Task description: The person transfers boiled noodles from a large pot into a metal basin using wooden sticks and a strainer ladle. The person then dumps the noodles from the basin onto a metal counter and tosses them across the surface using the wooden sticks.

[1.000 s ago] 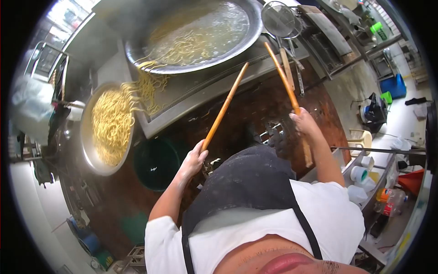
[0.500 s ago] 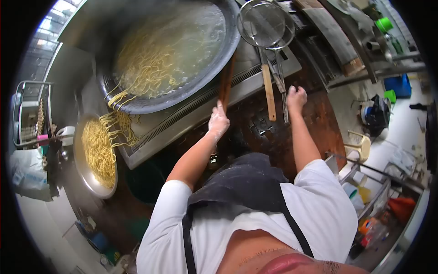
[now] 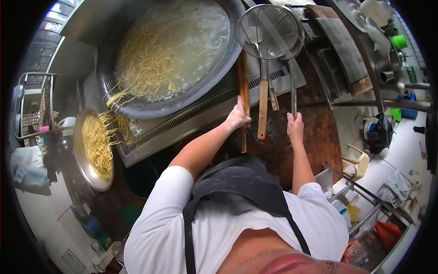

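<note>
My left hand (image 3: 238, 116) is closed around a pair of long wooden chopsticks (image 3: 243, 80), held along the right side of a big dark-rimmed wok. Flour-like white residue marks the fingers. My right hand (image 3: 295, 127) grips the lower end of a metal-handled strainer (image 3: 293, 84). That strainer's round head lies mostly behind a second mesh strainer (image 3: 269, 29), whose wooden handle points toward me. Yellow noodles (image 3: 148, 68) float in cloudy liquid in the wok (image 3: 169, 109). Some hang over its left rim toward a metal bowl (image 3: 82, 157) of more noodles.
A vented metal stove edge (image 3: 200, 107) runs below the wok. A shorter-handled utensil (image 3: 273, 99) lies between the strainers. Metal rails (image 3: 383, 104) and a cream stool (image 3: 358, 160) stand to the right. Steam drifts at the upper left.
My right hand, earlier beside the metal handle, now holds its end, lower in view. The strainer heads have shifted slightly right. My left hand has moved right with the chopsticks, now more upright.
</note>
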A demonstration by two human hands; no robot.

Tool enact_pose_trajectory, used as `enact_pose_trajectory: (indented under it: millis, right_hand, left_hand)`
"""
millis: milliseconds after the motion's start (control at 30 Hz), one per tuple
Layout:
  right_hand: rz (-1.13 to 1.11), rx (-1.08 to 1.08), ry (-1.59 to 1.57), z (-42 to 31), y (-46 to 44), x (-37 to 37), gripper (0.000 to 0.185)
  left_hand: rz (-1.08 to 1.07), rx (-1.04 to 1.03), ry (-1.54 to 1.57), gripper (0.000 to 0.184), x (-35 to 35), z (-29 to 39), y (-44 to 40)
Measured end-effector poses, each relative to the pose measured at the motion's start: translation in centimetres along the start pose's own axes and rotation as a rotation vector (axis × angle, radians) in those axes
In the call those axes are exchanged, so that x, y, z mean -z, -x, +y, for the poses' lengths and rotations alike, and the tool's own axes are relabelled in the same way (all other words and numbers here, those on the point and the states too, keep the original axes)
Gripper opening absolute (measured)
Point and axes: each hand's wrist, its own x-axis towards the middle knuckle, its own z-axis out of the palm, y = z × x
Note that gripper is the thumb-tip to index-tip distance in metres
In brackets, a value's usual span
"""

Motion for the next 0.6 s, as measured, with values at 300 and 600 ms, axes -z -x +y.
enact_pose_trajectory:
  millis: [300,600]
  right_hand:
    - [0.264,0.095,0.033,-7.1,-5.0,3.4,0.030]
    - [-0.075,0.385,-0.009,-22.7,-11.1,-2.4,0.045]
  left_hand:
    - [-0.100,0.035,0.000,0.131,0.4,2.5,-3.3]
    - [-0.027,-0.023,0.076,0.103,1.4,-1.9,1.5]
